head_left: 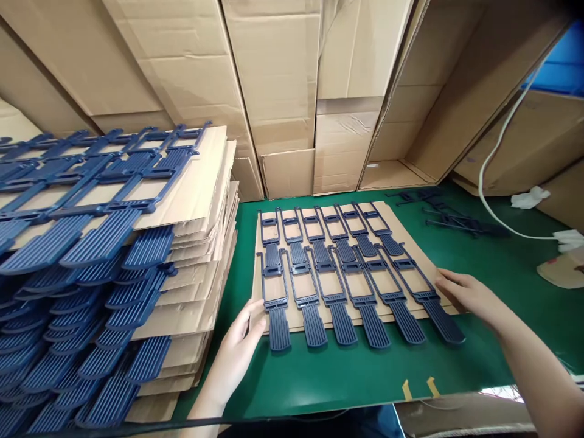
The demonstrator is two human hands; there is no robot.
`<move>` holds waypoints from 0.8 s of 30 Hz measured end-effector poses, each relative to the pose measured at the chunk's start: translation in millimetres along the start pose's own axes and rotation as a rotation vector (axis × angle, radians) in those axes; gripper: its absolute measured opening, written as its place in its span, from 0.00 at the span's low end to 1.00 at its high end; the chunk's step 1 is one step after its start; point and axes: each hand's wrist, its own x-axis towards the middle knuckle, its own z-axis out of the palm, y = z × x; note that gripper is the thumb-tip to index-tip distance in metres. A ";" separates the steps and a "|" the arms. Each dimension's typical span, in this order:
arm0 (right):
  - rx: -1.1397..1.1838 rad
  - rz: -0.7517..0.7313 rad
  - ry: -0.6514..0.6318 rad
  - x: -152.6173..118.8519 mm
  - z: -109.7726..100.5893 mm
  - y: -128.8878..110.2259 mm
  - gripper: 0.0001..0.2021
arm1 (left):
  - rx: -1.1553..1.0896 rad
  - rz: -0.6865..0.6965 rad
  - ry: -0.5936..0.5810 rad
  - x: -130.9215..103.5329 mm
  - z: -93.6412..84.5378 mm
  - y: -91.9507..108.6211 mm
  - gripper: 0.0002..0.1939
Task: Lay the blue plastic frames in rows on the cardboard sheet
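Near edge: green worktop (347, 377) with two small strips of yellowish tape (417, 388) at its front right.

Left hand (239, 347): fingers loosely spread, thumb and fingertips touching the near left corner of the cardboard sheet (413, 243); it grips nothing that can be seen.

Right hand (469, 295): flat and open, fingertips resting on the sheet's right edge, just beside the rightmost part.

Cardboard sheet: lies flat on the worktop between the two hands, centre of the scene. It carries dark blue plastic parts (342, 274) in two overlapping rows, six near and six far; each has an open rectangular frame and a ribbed tongue, and the near row's tongues overhang the sheet's near edge.

Left: tall stack of like sheets (201, 255), each layered with the same blue parts.

Far right: a few loose blue parts (449, 216) on the worktop, a white cable (490, 164), crumpled white paper (529, 198).

Far: brown cardboard cartons (283, 91) leaning along the back.
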 end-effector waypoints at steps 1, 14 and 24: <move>0.062 0.068 -0.021 1.3 -0.9 -2.5 0.25 | -0.004 -0.009 0.006 1.8 0.2 1.4 0.23; 0.587 0.339 -0.098 7.8 -21.3 -10.8 0.08 | -0.250 -0.064 0.133 -5.3 -5.0 16.6 0.18; 0.549 0.326 -0.409 17.2 -19.6 -7.1 0.10 | -0.408 -0.135 0.087 -7.1 -1.6 19.5 0.23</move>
